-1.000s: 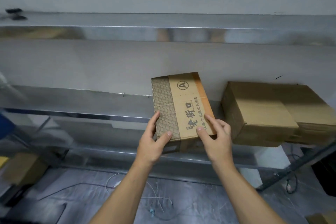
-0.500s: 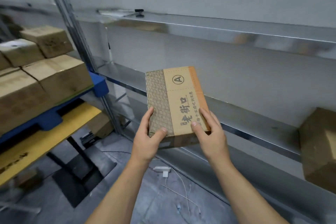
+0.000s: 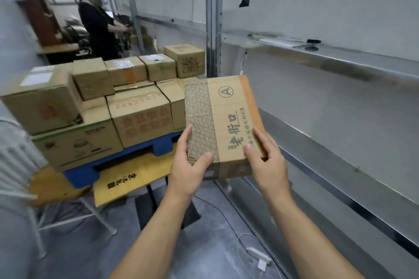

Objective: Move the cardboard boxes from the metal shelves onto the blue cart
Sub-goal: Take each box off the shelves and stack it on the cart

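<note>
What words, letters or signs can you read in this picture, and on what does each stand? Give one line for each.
"A" in a circle: top face of the held box.
"老街口": large characters on the same box; the smaller line beside them is too small to read.
Red print on a stacked box on the blue cart: blurred.
Black print on the flat cardboard sheet: blurred.

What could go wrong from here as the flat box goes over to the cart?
1. Both hands, left hand and right hand, pinch only the near edge of the flat box, so it could tip or slip.
2. The stacked boxes already crowd the blue cart; a careless placement may slide off or nudge one over.
3. A cable and plug lie on the floor near the walking path, a possible trip.
</note>
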The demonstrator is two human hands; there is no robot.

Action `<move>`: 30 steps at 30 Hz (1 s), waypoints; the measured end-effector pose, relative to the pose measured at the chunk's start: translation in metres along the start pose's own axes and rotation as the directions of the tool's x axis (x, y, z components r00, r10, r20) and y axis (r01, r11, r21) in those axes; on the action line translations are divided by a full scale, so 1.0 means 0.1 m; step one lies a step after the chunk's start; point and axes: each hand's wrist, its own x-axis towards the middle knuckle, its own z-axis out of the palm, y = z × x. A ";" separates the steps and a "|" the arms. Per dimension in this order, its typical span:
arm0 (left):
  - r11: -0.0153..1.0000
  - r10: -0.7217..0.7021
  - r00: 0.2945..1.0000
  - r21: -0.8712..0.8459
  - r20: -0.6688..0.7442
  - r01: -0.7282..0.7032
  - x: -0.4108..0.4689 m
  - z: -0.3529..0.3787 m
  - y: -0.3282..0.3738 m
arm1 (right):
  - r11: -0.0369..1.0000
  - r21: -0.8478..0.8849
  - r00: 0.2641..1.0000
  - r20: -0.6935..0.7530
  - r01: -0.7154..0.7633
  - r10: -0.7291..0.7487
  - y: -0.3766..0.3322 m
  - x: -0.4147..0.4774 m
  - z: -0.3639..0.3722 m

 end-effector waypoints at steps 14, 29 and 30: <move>0.993 0.088 0.932 0.104 -0.350 -0.055 1.18 -1.61 -0.06 | 0.986 0.159 0.964 0.246 0.059 -0.098 -0.50 0.78 2.07; 0.987 0.043 0.725 0.140 -0.687 0.074 2.12 -2.45 -0.36 | 0.969 0.247 0.830 0.542 -0.008 -0.131 -0.55 1.61 3.51; 0.988 0.030 0.717 0.129 -0.696 0.083 2.16 -2.47 -0.40 | 0.968 0.250 0.827 0.547 -0.018 -0.126 -0.53 1.65 3.58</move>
